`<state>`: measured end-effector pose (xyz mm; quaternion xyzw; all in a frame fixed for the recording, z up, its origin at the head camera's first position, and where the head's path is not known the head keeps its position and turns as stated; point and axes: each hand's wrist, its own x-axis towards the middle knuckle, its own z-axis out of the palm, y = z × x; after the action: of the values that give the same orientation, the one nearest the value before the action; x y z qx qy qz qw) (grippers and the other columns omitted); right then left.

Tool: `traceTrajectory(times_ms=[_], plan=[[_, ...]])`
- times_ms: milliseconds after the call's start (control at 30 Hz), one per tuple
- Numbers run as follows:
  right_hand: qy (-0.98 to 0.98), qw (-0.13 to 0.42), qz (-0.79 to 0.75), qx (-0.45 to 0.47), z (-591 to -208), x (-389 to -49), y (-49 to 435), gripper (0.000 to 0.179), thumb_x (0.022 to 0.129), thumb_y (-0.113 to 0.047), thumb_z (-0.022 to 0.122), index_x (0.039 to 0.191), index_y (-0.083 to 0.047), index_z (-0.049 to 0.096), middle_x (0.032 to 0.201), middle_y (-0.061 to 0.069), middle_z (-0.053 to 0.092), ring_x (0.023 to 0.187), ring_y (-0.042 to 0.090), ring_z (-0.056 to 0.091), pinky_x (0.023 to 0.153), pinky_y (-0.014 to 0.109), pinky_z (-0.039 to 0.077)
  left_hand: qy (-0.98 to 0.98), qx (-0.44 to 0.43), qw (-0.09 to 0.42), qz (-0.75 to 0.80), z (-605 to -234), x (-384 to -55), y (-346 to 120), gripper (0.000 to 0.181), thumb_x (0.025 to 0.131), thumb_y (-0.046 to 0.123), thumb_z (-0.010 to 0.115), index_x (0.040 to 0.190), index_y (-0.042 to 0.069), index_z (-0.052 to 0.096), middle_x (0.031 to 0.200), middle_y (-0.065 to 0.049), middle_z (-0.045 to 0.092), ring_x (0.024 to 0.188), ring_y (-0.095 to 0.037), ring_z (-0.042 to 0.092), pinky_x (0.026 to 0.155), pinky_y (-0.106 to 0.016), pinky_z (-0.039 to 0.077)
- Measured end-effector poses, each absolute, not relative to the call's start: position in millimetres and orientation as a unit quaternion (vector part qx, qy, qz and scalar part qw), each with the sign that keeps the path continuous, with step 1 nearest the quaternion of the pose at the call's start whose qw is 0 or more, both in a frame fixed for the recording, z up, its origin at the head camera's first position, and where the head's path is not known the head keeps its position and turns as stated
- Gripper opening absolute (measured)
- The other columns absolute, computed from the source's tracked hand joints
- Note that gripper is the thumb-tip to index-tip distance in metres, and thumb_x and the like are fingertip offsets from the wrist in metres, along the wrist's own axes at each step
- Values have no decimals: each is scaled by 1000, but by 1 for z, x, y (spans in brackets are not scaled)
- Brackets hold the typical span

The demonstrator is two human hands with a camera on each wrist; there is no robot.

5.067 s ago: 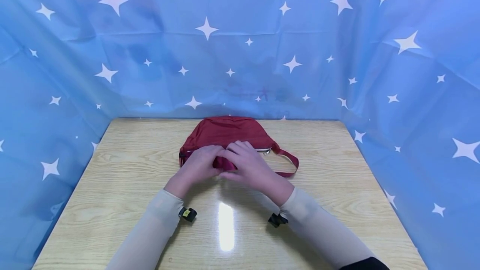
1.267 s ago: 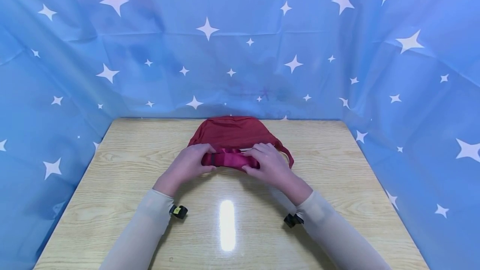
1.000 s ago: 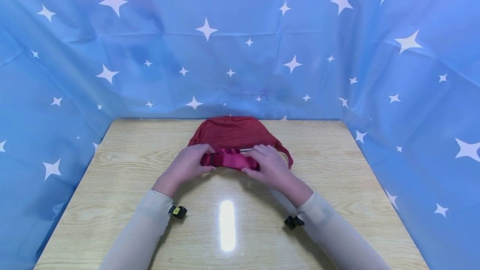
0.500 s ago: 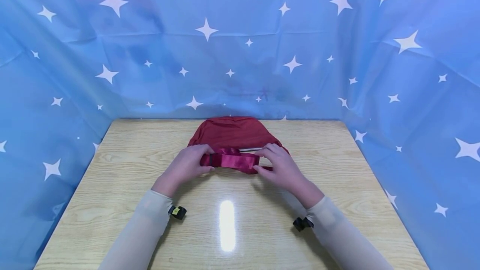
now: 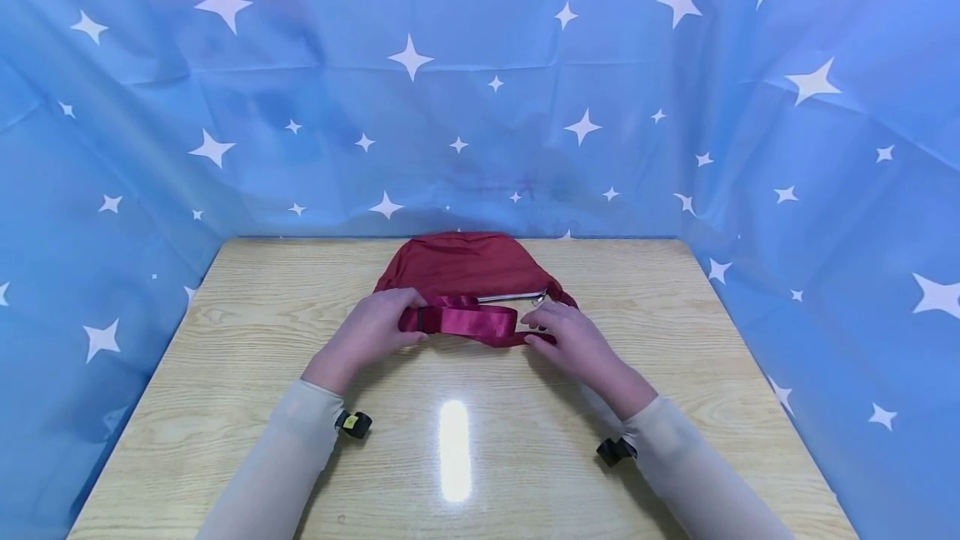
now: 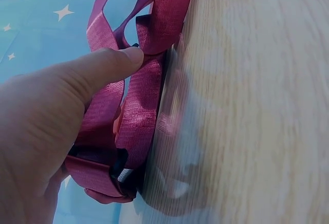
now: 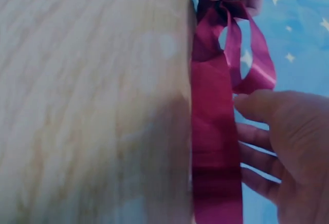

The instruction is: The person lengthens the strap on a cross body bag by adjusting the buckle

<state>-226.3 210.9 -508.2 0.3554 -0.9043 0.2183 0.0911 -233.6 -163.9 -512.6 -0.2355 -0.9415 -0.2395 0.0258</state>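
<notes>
One looped strap [image 5: 477, 322] stretches sideways from the left hand [image 5: 369, 328], which grips it, toward the right hand [image 5: 576, 343], loosely curved just beyond, holding nothing.

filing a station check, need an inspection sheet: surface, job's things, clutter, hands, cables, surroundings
Surface: pale wood-grain table, with a bright glare patch in front of the bag
Job's things: red bag near the far edge; strap looped in front of it
Clutter: nothing seen
Hands: left hand grips the strap; right hand is at the strap, thumb and fingers apart, contact unclear
Cables: nothing seen
Surroundings: blue curtain with white stars, behind and on both sides
</notes>
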Motion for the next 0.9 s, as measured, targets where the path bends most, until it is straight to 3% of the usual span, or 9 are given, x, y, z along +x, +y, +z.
traceTrajectory(times_ms=[267, 600, 900], plan=[[-908, 95, 200, 355, -520, -231, 211, 16, 93, -3, 89, 107, -11, 85, 102, 3, 80, 101, 27, 74, 93, 47, 60, -941, -237, 23, -240, -512, -234, -164, 50, 85, 32, 100, 124, 16, 72, 119, 0, 77, 109, -23, 71, 98, -48, 58], [-926, 92, 186, 315, -515, -230, 226, 17, 93, 1, 87, 106, -10, 86, 97, 2, 77, 87, 23, 74, 83, 48, 62, -942, -241, 17, -232, -512, -235, -165, 51, 86, 31, 100, 125, 15, 72, 119, 0, 76, 106, -21, 70, 97, -46, 58], [-937, 108, 117, 312, -515, -231, 237, 15, 92, -3, 89, 106, -10, 86, 101, 4, 82, 92, 26, 78, 83, 52, 58, -942, -242, 19, -230, -514, -235, -168, 49, 86, 30, 99, 124, 16, 73, 118, 0, 77, 106, -21, 71, 95, -46, 59]])
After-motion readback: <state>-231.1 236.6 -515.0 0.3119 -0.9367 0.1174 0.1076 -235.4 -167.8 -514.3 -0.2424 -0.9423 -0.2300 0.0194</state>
